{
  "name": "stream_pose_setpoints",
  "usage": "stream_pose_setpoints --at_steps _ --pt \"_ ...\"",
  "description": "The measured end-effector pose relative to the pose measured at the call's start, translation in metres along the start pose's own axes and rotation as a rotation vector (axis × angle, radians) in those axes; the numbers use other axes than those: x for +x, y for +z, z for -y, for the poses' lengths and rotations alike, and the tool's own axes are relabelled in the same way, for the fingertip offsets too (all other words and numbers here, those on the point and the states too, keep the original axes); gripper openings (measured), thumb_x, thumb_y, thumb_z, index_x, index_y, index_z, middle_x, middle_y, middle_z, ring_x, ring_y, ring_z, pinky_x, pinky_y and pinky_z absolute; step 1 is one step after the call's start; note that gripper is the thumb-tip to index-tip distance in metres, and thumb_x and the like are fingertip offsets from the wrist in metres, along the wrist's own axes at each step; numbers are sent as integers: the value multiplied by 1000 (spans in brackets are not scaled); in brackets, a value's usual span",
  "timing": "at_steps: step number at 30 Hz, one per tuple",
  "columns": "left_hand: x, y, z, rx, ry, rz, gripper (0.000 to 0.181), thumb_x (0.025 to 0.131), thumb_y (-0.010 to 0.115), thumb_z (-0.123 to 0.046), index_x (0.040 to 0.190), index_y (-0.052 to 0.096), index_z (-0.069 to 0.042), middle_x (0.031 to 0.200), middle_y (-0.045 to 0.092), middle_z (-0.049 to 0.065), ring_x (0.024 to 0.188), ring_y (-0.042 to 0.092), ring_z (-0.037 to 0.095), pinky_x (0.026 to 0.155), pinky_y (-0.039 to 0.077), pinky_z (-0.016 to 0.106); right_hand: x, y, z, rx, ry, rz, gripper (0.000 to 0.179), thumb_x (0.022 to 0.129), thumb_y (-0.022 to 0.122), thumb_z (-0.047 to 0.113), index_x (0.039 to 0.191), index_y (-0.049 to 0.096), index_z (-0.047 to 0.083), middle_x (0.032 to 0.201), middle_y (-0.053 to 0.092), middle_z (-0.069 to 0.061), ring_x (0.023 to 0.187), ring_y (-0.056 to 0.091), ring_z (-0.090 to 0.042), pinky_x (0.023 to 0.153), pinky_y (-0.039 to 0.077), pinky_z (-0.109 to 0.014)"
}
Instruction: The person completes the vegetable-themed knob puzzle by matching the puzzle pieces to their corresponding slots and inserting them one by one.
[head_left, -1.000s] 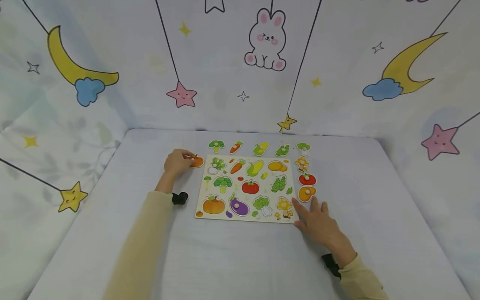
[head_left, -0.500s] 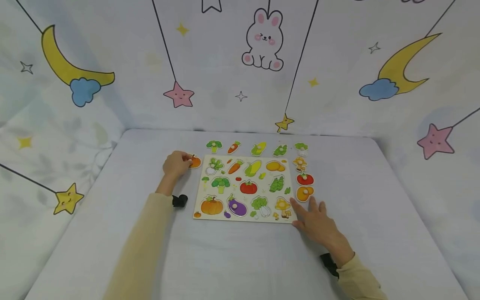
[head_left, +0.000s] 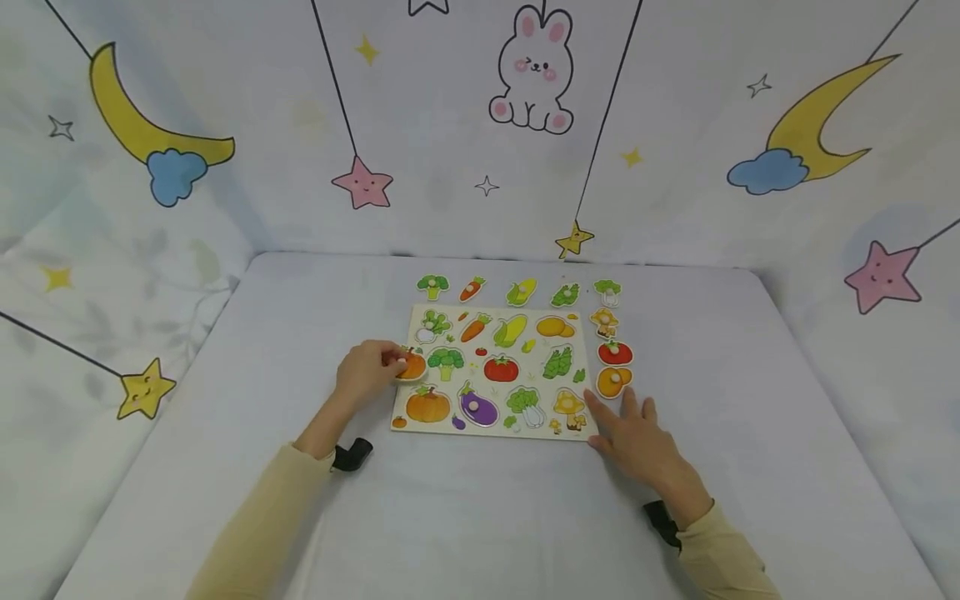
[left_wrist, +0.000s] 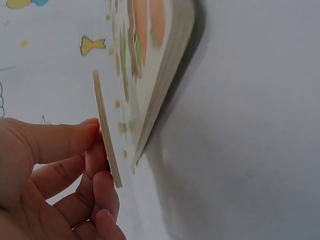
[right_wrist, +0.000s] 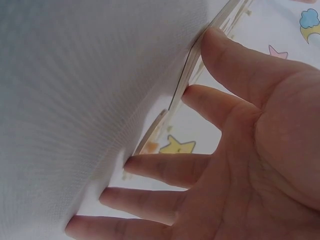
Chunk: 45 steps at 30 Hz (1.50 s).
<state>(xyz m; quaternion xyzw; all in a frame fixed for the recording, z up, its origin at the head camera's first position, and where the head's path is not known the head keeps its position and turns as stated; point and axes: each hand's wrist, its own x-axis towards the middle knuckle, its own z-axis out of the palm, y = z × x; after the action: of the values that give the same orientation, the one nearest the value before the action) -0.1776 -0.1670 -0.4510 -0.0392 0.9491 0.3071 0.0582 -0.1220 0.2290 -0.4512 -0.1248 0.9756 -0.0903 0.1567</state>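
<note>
Left hand (head_left: 367,371): we see thumb and fingers clamped on the flat orange pumpkin-shaped wooden piece (head_left: 413,367), raised over the nine-o'clock edge of the cream rectangular wooden board (head_left: 529,379) | right hand (head_left: 639,442): fingers spread apart, thumb and index touching the board toward four o'clock

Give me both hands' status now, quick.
Left hand: closed, pinching the pumpkin piece.
Right hand: open, spread at the edge of the puzzle board, holding nothing.

Left fingers (head_left: 389,353) pinch pumpkin piece (head_left: 413,367) over board (head_left: 530,367); right fingers (head_left: 602,410) touch edge.
</note>
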Motion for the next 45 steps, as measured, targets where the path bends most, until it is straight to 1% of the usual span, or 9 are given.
stream_pose_setpoints --at_steps 4,7,11,13,18,24,32,39,45 --pt "-19 11 -8 1 32 74 13 90 70 -19 96 73 -7 70 57 1 61 48 15 54 34 24 0 -1 0 -1 -4 -4 67 92 66 32 151 37 17 147 22 -45 127 24 -72 78 46 -74" --pt "-28 18 -12 20 56 112 11 89 71 -20 92 72 -9 67 55 -1 57 47 13 51 32 24 0 -2 0 -4 -4 -5 67 92 67 32 151 38 17 147 22 -45 127 24 -72 78 45 -74" --pt "-34 24 -16 51 78 116 8 88 72 -19 89 72 -11 66 54 -2 54 46 11 49 30 23 0 -2 0 -5 -4 -6 67 92 67 32 151 38 17 147 23 -45 127 24 -72 78 45 -74" --pt "-36 26 -17 50 76 111 7 87 73 -18 88 72 -11 65 54 -2 55 46 11 50 30 23 0 -2 1 -3 -5 -5 67 91 67 32 150 39 17 146 23 -45 126 24 -73 78 45 -74" --pt "-39 31 -21 39 73 106 7 86 74 -18 88 73 -11 66 54 -2 59 46 13 53 31 24 0 -2 0 3 -2 -7 68 91 67 32 150 39 16 147 23 -45 127 24 -73 78 45 -74" --pt "-40 34 -24 61 70 82 7 86 74 -18 87 73 -11 65 53 -2 59 46 12 53 30 24 -1 -1 0 8 4 -6 68 91 67 31 151 38 16 147 22 -45 128 23 -72 79 45 -74" --pt "-42 31 -29 62 53 92 5 85 74 -14 83 72 -10 62 52 -2 58 45 12 52 29 24 0 -1 0 7 5 -5 68 91 67 32 151 38 17 147 22 -45 128 23 -72 79 46 -74" --pt "-41 29 -31 77 36 100 5 83 73 -13 80 71 -10 65 56 -2 60 48 13 52 32 24 1 2 -2 2 5 -11 68 91 67 32 151 38 17 147 22 -45 128 24 -72 78 46 -73" --pt "-39 27 -32 77 1 114 4 82 73 -14 80 72 -11 65 56 -1 60 49 13 51 32 23 2 4 -3 5 4 -14 68 91 67 32 151 38 17 147 23 -45 127 24 -72 78 46 -74"
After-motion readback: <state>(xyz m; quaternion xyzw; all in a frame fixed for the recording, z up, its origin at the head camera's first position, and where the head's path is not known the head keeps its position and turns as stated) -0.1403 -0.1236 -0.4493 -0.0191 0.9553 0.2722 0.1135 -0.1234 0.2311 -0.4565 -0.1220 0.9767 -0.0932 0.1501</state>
